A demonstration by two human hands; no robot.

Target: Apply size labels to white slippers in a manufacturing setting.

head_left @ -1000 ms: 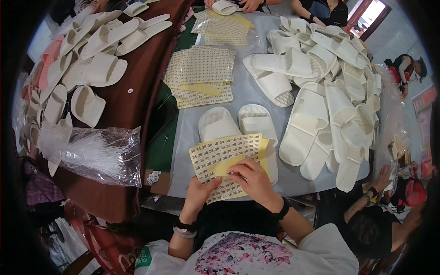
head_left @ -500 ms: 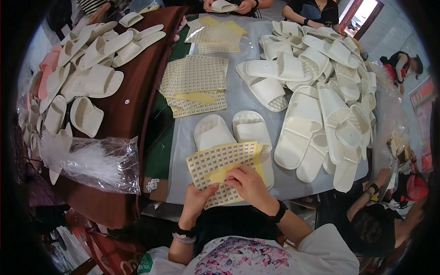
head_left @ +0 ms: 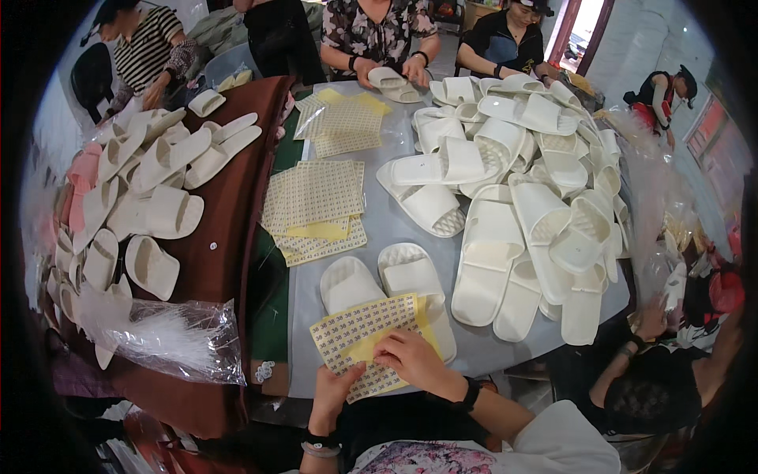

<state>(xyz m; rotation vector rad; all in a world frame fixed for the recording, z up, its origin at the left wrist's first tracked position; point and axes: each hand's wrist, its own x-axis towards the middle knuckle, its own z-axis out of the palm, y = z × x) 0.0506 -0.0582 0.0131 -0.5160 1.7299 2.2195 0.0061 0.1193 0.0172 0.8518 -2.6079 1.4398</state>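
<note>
A yellow sheet of small round stickers (head_left: pixel 359 332) lies at the near edge of the grey table (head_left: pixel 379 229). My left hand (head_left: pixel 333 389) grips its lower edge. My right hand (head_left: pixel 410 357) rests on the sheet's right part, fingers curled over the stickers. Just beyond the sheet stands a pair of white slippers (head_left: pixel 387 280), toes away from me, partly covered by the sheet.
More sticker sheets (head_left: pixel 316 209) lie stacked mid-table. A big heap of white slippers (head_left: pixel 537 189) fills the right side. Other slippers (head_left: pixel 150 197) and a clear plastic bag (head_left: pixel 170 340) cover the brown table on the left. Several people sit around the tables.
Both hands keep hold of the sticker sheet; my right fingers have shifted slightly on it. The view has tilted, showing more of the far end.
</note>
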